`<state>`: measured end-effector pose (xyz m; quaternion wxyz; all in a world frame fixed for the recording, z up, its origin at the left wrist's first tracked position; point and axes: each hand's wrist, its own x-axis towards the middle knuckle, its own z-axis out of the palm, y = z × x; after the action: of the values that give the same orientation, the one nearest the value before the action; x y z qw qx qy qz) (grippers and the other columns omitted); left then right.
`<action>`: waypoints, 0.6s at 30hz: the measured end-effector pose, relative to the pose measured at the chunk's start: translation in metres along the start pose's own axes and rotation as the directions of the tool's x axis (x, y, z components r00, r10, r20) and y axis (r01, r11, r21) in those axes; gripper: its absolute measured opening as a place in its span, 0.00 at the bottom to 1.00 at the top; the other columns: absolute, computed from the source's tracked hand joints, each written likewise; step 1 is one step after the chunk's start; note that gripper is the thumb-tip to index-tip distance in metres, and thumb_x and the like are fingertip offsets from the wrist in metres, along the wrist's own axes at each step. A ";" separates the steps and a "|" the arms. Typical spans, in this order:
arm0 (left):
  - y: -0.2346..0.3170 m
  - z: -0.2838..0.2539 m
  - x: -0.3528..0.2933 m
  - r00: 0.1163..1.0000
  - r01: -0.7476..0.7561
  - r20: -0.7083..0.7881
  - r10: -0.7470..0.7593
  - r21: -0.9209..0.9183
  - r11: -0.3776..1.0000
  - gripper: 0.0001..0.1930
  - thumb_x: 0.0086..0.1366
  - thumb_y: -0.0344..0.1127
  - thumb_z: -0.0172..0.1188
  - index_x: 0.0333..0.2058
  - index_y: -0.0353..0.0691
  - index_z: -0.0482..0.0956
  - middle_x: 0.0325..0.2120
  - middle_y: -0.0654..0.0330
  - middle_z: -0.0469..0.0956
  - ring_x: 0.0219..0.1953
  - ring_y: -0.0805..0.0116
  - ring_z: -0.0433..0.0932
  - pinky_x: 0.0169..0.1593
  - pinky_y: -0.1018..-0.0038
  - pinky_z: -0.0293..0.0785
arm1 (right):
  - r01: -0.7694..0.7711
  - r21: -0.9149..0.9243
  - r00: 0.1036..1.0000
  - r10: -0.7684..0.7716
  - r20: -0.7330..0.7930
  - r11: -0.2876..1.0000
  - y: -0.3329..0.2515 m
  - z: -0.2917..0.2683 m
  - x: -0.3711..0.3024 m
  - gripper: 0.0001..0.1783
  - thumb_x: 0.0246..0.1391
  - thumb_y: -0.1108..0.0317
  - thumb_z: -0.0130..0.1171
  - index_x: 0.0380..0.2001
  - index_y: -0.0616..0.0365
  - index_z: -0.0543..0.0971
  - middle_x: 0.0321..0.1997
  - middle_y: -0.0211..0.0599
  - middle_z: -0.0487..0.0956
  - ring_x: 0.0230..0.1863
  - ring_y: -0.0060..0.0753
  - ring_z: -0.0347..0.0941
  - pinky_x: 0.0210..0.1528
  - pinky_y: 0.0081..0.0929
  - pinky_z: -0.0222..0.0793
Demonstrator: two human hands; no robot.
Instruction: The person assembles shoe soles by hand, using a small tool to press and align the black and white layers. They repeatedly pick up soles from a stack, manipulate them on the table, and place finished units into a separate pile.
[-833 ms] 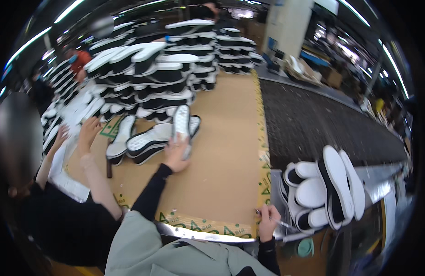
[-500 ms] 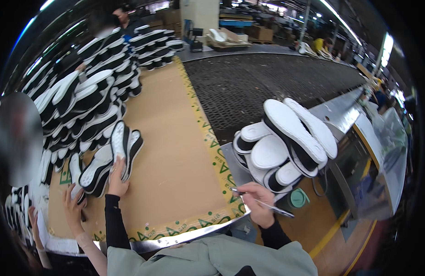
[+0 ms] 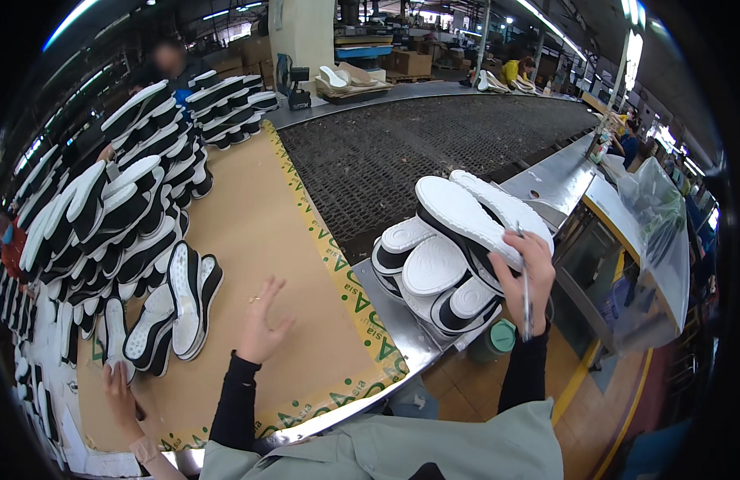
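My left hand (image 3: pixel 264 324) is over the cardboard sheet (image 3: pixel 266 240), fingers spread, with nothing in it. A silver pen (image 3: pixel 527 300) is held in my right hand (image 3: pixel 531 276). The thumb and fingers of that hand are at the near end of a white shoe sole (image 3: pixel 466 216) with a black side, on top of the right-hand pile. A second white sole (image 3: pixel 502 204) lies beside it. Left of my left hand, a pair of soles (image 3: pixel 186 300) leans against another sole (image 3: pixel 151 330). A co-worker's hand (image 3: pixel 120 392) touches a narrow sole (image 3: pixel 114 332).
Tall stacks of black-and-white soles (image 3: pixel 130 208) stand along the left side. A dark mesh conveyor (image 3: pixel 418 144) runs beyond the cardboard. A green-lidded container (image 3: pixel 502 336) is below the right pile, and plastic sheeting (image 3: pixel 662 240) hangs at the far right.
My left hand has let go of the pair of soles and moved right, opening. My right hand has moved up and right to the top sole, still with the pen. The view has turned right.
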<state>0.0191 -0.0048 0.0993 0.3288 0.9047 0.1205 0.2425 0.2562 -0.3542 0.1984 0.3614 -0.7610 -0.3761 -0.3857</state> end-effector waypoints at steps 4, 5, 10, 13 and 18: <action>0.024 0.017 0.002 0.992 -0.044 0.109 0.056 -0.110 0.993 0.34 0.55 0.31 0.65 0.62 0.39 0.64 0.64 0.39 0.59 0.67 0.46 0.58 0.66 0.61 0.57 | 0.053 -0.157 0.969 -0.013 0.245 0.986 0.004 0.013 0.025 0.23 0.40 0.66 0.70 0.41 0.59 0.76 0.40 0.42 0.79 0.44 0.49 0.73 0.48 0.40 0.63; 0.028 0.018 0.001 0.988 -0.044 0.138 0.062 -0.133 0.990 0.34 0.56 0.31 0.65 0.62 0.39 0.64 0.64 0.39 0.59 0.67 0.46 0.58 0.66 0.61 0.57 | 0.069 -0.182 0.956 -0.013 0.292 0.981 0.010 0.017 0.026 0.25 0.41 0.64 0.70 0.43 0.58 0.74 0.40 0.41 0.78 0.42 0.48 0.73 0.46 0.39 0.61; 0.029 0.014 -0.008 0.982 -0.016 0.182 0.052 -0.195 0.981 0.34 0.56 0.30 0.66 0.62 0.39 0.64 0.64 0.40 0.59 0.67 0.46 0.59 0.66 0.61 0.57 | 0.023 -0.200 0.933 0.050 0.356 0.980 0.012 0.020 0.030 0.25 0.39 0.62 0.71 0.41 0.57 0.75 0.40 0.41 0.79 0.42 0.44 0.75 0.44 0.38 0.59; 0.026 0.002 -0.014 0.989 0.024 0.146 0.006 -0.206 0.978 0.35 0.55 0.30 0.67 0.62 0.39 0.64 0.64 0.43 0.60 0.68 0.50 0.58 0.67 0.61 0.55 | 0.025 -0.173 0.966 0.021 0.258 0.985 0.001 0.019 0.037 0.25 0.37 0.60 0.73 0.39 0.57 0.76 0.39 0.42 0.80 0.42 0.45 0.75 0.44 0.38 0.57; 0.047 -0.028 -0.016 0.980 -0.113 -0.167 0.110 -0.008 0.994 0.39 0.50 0.31 0.70 0.62 0.40 0.64 0.64 0.42 0.59 0.68 0.45 0.56 0.67 0.58 0.55 | 0.038 0.254 0.938 -0.122 0.325 0.966 -0.072 0.024 0.034 0.27 0.33 0.65 0.76 0.40 0.61 0.78 0.45 0.47 0.81 0.46 0.48 0.78 0.51 0.33 0.70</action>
<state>-0.0069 -0.0316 0.1432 0.3115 0.8838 0.0943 0.3362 0.2165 -0.2910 0.2361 0.3664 -0.7494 -0.5079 -0.2149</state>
